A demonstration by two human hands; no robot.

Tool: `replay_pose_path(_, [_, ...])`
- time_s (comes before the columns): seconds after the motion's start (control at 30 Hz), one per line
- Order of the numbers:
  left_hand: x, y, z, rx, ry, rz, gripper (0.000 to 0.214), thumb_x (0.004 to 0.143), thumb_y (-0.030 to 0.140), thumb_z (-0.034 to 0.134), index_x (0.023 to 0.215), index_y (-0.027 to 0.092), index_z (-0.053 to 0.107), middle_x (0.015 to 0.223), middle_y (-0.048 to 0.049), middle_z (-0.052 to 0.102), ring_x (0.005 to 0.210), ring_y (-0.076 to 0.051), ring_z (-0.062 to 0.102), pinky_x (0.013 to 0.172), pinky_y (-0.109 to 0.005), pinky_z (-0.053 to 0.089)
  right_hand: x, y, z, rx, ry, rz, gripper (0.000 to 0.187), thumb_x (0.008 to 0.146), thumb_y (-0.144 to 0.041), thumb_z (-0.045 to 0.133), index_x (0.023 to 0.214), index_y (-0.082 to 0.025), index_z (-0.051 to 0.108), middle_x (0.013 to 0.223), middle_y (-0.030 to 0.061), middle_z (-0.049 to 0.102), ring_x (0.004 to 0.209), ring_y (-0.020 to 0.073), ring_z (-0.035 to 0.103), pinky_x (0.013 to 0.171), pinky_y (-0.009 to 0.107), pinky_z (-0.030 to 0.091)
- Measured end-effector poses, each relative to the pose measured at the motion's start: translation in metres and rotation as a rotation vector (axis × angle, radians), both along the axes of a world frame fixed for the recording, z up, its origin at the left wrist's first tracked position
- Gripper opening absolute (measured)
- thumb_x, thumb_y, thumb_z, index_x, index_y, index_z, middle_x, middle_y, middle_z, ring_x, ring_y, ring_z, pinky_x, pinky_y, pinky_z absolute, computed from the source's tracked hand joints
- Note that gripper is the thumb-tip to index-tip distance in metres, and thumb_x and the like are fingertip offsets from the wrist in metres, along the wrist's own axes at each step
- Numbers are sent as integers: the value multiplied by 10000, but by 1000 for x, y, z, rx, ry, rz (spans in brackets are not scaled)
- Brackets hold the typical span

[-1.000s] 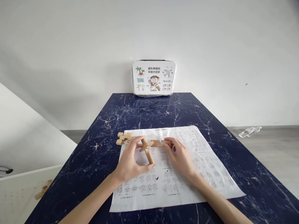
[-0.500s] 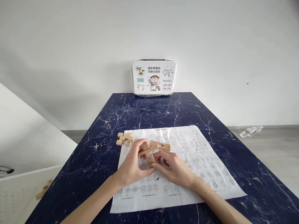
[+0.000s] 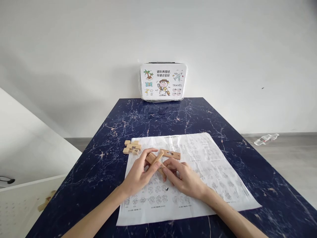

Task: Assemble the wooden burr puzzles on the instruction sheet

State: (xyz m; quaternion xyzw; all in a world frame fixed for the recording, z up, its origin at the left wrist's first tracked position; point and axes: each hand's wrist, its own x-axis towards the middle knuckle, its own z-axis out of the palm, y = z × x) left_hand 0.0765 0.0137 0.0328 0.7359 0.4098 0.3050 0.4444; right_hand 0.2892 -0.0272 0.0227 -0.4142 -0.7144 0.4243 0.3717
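Both my hands meet over a white printed instruction sheet (image 3: 198, 172) on a dark blue marbled table (image 3: 104, 165). My left hand (image 3: 138, 175) and my right hand (image 3: 184, 177) each pinch a small assembly of crossed notched wooden bars (image 3: 155, 160), holding it just above the paper. One loose notched wooden bar (image 3: 172, 154) lies on the sheet just behind my fingers. A small cluster of further wooden pieces (image 3: 132, 147) sits at the sheet's far left corner.
A white carry case with cartoon travel pictures (image 3: 162, 82) stands at the table's far edge against the wall. A plastic bottle (image 3: 266, 139) lies on the floor to the right. A white surface (image 3: 24, 201) with a wooden piece is at the left.
My right hand left the loose bar and came in to grip the crossed bars with my left hand. The assembly has been turned and tilted lower.
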Motion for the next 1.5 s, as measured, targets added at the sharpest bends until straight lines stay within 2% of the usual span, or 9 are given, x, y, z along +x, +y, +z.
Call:
replay_pose_path(0.17, [0,2,0,23,-3,25,387,1075,516,547,1375,271,531,783,30,550,693,-189,590,641,-311,498,1,1,2,47,-13,-17,210,1124,-360,444,992,-267,579,755,1,689,584,174,559,569,339,414])
replay_pose_path(0.57, [-4,12,0,119,-46,101,355,1100,474,521,1366,242,567,980,-35,669,686,-152,611,587,-267,472,8,3,0,54,-29,-56,227,1123,-394,469,993,-268,607,749,4,721,592,183,614,596,346,453])
replay_pose_path(0.77, [-20,30,7,297,-142,464,322,1132,472,408,1134,214,601,809,4,542,620,-135,512,545,-253,421,15,2,-8,56,-46,-106,243,1115,-427,490,989,-275,632,682,-4,653,506,165,498,510,329,350])
replay_pose_path(0.87, [-19,29,5,267,-100,336,333,1138,463,390,987,217,557,807,0,580,604,-129,507,542,-256,413,18,6,-12,59,-25,-302,290,1110,-482,481,1003,-265,641,683,6,624,511,172,488,493,325,337])
replay_pose_path(1.07, [-5,11,-9,283,180,-158,249,1149,369,381,976,231,493,719,37,590,536,-131,496,535,-281,372,29,23,-20,94,-144,-689,382,1111,-555,430,1080,-249,656,843,58,730,678,240,629,652,377,447])
replay_pose_path(1.2, [-5,8,-7,502,341,-289,267,1139,316,419,914,226,531,847,-21,606,743,-199,569,658,-336,456,38,31,-30,144,-244,-661,387,1115,-515,433,1055,-238,696,1013,106,756,858,300,663,769,440,490])
replay_pose_path(1.3, [-4,8,-4,544,395,-327,214,1130,291,453,983,227,595,1024,-68,624,950,-257,593,820,-404,525,38,33,-38,215,-290,-584,357,1118,-449,439,1092,-249,734,1033,114,726,982,333,638,868,502,505])
replay_pose_path(1.43, [-4,7,-4,524,399,-259,113,1096,347,560,1125,244,595,1204,-92,583,1091,-294,596,925,-464,561,33,31,-42,248,-319,-488,361,1124,-405,438,1241,-272,752,1048,120,670,988,319,614,900,534,525])
replay_pose_path(1.5, [-4,7,-5,528,378,-220,210,1070,384,618,1235,267,564,1284,-98,559,1181,-318,582,966,-493,567,30,29,-40,259,-329,-445,362,1127,-397,445,1269,-278,756,1075,124,650,1003,314,608,904,536,536])
